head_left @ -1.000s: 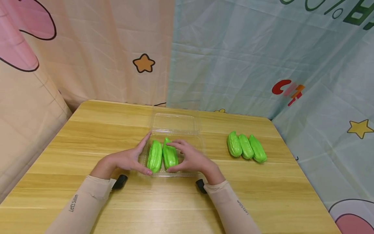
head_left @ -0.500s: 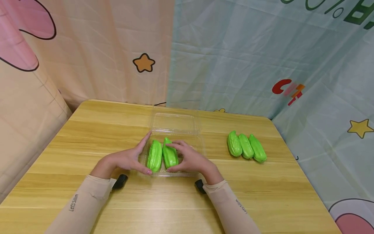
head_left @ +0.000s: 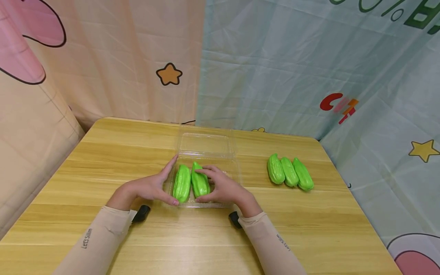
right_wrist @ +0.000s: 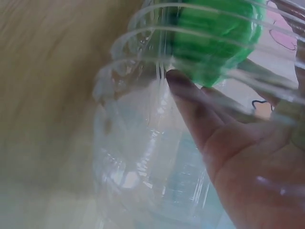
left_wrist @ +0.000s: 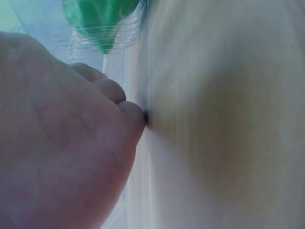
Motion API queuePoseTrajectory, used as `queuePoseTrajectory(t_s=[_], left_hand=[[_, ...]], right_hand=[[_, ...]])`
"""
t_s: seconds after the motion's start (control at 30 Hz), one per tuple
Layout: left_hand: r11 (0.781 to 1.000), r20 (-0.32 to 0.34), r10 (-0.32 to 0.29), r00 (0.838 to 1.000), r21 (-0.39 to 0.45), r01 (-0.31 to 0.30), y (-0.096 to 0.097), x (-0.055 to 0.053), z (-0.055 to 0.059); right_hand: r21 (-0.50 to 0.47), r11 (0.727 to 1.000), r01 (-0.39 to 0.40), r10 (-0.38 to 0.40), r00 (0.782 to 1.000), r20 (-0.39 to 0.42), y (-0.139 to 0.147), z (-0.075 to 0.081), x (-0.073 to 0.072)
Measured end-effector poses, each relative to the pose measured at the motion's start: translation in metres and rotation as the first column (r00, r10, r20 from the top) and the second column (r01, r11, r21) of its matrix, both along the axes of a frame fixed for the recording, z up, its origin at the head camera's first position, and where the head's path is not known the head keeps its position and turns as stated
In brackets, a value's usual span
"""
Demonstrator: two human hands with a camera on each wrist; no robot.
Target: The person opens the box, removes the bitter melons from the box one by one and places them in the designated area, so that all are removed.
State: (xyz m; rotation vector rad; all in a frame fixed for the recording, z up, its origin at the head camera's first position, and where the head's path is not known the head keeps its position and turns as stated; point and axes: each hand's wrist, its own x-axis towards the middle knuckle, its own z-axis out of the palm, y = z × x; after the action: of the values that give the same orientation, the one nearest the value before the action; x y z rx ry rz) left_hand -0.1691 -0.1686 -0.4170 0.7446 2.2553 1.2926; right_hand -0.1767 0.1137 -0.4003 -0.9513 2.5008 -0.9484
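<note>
A clear plastic clamshell box (head_left: 221, 205) lies with its lid (head_left: 206, 143) folded back. In its left half two glossy green ridged gourds, like bitter melons, lie side by side: a left one (head_left: 182, 184) and a right one (head_left: 199, 182). My right hand (head_left: 223, 186) reaches into the box and holds the right gourd between thumb and fingers; the right wrist view shows these fingers (right_wrist: 195, 107) beside the green gourd (right_wrist: 214, 38) behind the clear wall. My left hand (head_left: 151, 187) is spread along the box's left side, thumb near its front corner. In the left wrist view its curled outer fingers (left_wrist: 112, 90) meet the table.
Several things stand apart: three more green gourds (head_left: 290, 172) lie in a row to the right on the wooden table (head_left: 185, 244). Printed curtains (head_left: 137, 46) hang behind the table's far edge. A black wrist device (head_left: 141, 214) sits under each forearm.
My right forearm has shifted very slightly left. Both hands otherwise keep their places, and the gourds and the box look unmoved.
</note>
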Motion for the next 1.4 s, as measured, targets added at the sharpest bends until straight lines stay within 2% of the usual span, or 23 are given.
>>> queuePoseTrajectory(t_s=[0.33,0.83,1.4], left_hand=[[1.000,0.002,0.002,1.000,-0.005,-0.002,0.001,0.001,0.000],[1.000,-0.002,0.003,1.000,-0.004,-0.003,0.001,0.000,-0.001],[1.000,-0.014,0.008,1.000,-0.015,-0.008,0.001,0.000,0.000]], right_hand=[[-0.071,0.997,0.010,-0.003,0.995,0.098,0.001,-0.003,-0.001],[-0.083,0.996,0.015,-0.006,0.994,0.111,0.006,0.005,-0.001],[-0.209,0.978,0.016,0.004,0.995,0.097,0.015,0.014,-0.005]])
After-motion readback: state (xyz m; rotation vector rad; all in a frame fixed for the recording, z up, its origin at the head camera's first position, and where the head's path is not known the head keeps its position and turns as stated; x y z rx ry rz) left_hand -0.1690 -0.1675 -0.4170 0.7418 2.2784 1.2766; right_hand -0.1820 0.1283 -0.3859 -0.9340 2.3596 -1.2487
